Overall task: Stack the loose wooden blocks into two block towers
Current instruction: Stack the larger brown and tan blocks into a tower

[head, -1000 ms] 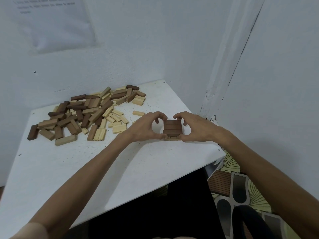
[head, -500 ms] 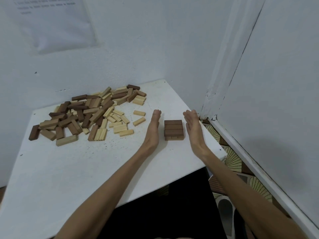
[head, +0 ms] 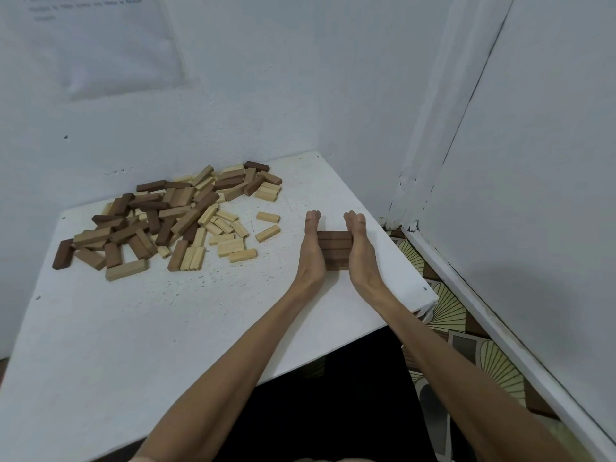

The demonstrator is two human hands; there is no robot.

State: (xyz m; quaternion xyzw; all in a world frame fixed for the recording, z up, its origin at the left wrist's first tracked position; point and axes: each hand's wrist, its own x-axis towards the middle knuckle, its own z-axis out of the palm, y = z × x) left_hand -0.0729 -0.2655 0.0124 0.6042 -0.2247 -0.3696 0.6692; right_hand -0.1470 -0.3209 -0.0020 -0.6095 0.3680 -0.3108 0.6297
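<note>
White speckled tabletop (head: 150,345) set against pale walls (head: 300,78) — left hand (head: 311,251) and right hand (head: 360,251), fingers straight, press a short dark-brown wooden block stack (head: 334,245).

We've just 1 view: head cam, wide-angle, facing fwd and down onto the surface (head: 133,345), close in. We get left hand (head: 311,251) and right hand (head: 361,253) near centre. The wall (head: 300,78) seems slightly bowed, prob. the lens.

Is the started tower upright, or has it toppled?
Upright. The tower stands level on the table, its dark top layer flat, with the left hand and right hand pressing its sides.
</note>
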